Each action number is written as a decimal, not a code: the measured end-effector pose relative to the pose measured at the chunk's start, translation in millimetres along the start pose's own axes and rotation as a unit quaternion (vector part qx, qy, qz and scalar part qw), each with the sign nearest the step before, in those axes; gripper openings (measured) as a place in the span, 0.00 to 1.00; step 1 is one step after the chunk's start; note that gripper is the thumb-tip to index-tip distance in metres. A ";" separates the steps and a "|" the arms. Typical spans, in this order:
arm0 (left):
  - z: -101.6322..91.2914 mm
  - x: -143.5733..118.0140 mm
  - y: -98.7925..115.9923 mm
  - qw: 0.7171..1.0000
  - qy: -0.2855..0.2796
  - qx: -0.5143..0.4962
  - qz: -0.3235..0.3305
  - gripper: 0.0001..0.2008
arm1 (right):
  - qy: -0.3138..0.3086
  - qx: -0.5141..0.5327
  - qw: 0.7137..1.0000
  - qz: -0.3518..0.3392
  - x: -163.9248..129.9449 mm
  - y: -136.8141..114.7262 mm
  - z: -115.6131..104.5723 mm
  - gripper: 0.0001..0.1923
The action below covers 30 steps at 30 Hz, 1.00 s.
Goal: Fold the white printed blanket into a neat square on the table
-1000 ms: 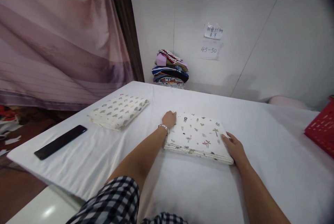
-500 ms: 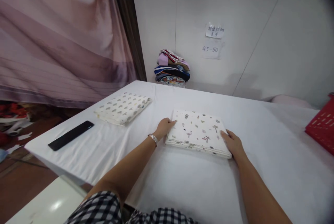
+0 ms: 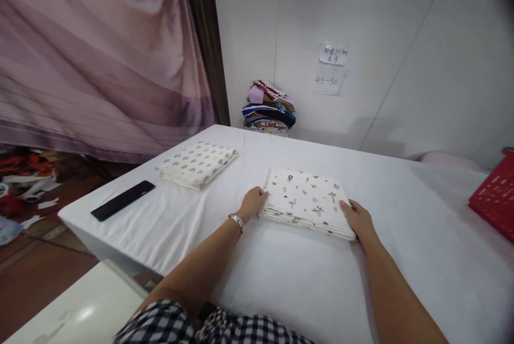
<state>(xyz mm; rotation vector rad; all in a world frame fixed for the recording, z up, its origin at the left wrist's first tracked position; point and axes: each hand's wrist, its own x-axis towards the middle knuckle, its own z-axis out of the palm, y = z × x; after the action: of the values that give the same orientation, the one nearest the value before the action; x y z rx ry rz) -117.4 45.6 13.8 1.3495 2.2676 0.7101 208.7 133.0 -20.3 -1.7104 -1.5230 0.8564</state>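
Note:
A folded white cloth [image 3: 307,199] printed with small palm trees, a flamingo and leaves lies flat on the white-covered table [image 3: 297,274]. At its left edge my left hand [image 3: 254,202], with a silver bracelet at the wrist, is closed on the near corner. My right hand [image 3: 359,221] grips the right edge, thumb on top and the fingers partly hidden at the side. Farther left rests a second folded cloth [image 3: 196,165], white with grey-green shapes, apart from both hands.
A black phone-like slab [image 3: 123,200] lies near the table's left edge. Stacked folded fabrics [image 3: 269,108] stand against the wall at the back. To the right is a red perforated basket [image 3: 496,194]. A pink curtain [image 3: 100,55] hangs at left.
My left hand has slid slightly down along the cloth's left edge, toward the near corner. My right hand stays at the right edge. The view has shifted slightly.

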 end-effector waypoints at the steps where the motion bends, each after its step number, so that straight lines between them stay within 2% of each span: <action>1: -0.8 -1.3 0.9 1.000 0.003 0.005 0.002 0.10 | -0.001 -0.003 1.000 -0.003 0.5 0.9 0.1 0.31; 4: -3.2 -6.2 8.9 0.996 0.049 0.056 0.059 0.11 | 0.007 -0.012 1.000 -0.005 2.2 3.2 0.9 0.31; 7: -0.1 -12.2 20.0 0.970 0.098 0.119 0.190 0.19 | 0.010 -0.015 1.000 -0.013 2.3 3.4 1.9 0.31; 9: 6.6 -15.9 23.2 0.950 0.077 0.154 0.261 0.22 | 0.009 -0.016 1.000 -0.016 1.2 2.3 2.3 0.30; 11: 15.3 -18.5 21.0 0.937 0.032 0.184 0.296 0.24 | 0.008 -0.023 1.000 -0.014 -0.2 0.9 2.0 0.30; 13: 23.1 -19.6 15.6 0.931 0.005 0.202 0.304 0.25 | 0.005 -0.039 0.999 -0.015 -1.5 -0.2 0.8 0.30; 17: 29.2 -19.2 8.5 0.929 0.006 0.214 0.302 0.25 | 0.009 -0.127 0.991 -0.031 -6.0 -4.3 -4.1 0.32; 19: 28.4 -19.4 9.3 0.929 0.007 0.216 0.300 0.26 | 0.027 -0.175 0.981 -0.076 -10.8 -12.0 -4.5 0.31; 22: 26.8 -20.3 12.2 0.930 0.005 0.219 0.294 0.26 | 0.037 -0.198 0.962 -0.184 -20.7 -36.8 4.6 0.28; 27: 27.6 -19.8 12.0 0.931 0.009 0.220 0.293 0.26 | -0.061 -0.245 0.924 -0.287 -21.5 -91.3 40.6 0.32; 30: 28.6 -18.2 10.2 0.932 0.010 0.216 0.291 0.25 | -0.108 -0.323 0.903 -0.263 -3.4 -98.1 57.5 0.34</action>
<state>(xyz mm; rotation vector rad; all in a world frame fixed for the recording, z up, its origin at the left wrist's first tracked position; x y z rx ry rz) -85.8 39.8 -0.9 2.2849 2.1116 0.3953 107.0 141.3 30.1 -1.5029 -2.4705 0.2615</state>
